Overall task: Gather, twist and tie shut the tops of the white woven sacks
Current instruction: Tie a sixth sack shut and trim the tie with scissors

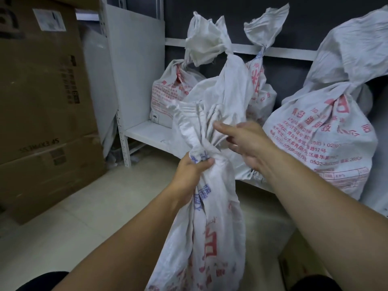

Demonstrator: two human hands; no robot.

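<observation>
Left hand (192,168) grips the gathered neck (210,153) of the white woven sack (212,234), fingers and thumb curled round the bunched fabric. Right hand (249,141) holds nothing: its fingers are extended toward the left, and the index finger (220,127) lies at the pleats just above the neck; contact cannot be confirmed.

Position: the sack hangs directly ahead, between both forearms. Its long axis runs near vertical, from the bottom edge of the view up to the neck, leaning slightly left. The loose top (193,120) fans out above the left hand. The left hand is nearer to the neck and fixes it; the right hand is beside and slightly above it, on the side from which the loose top can be taken.

Appearance: thin, creased white weave with red and blue print. The body looks slack and narrow. No tie is visible at the neck, so the closure is judged not yet made.

Behind, four tied sacks (327,139) stand on a white shelf (144,131); cardboard boxes (42,91) stand at left
</observation>
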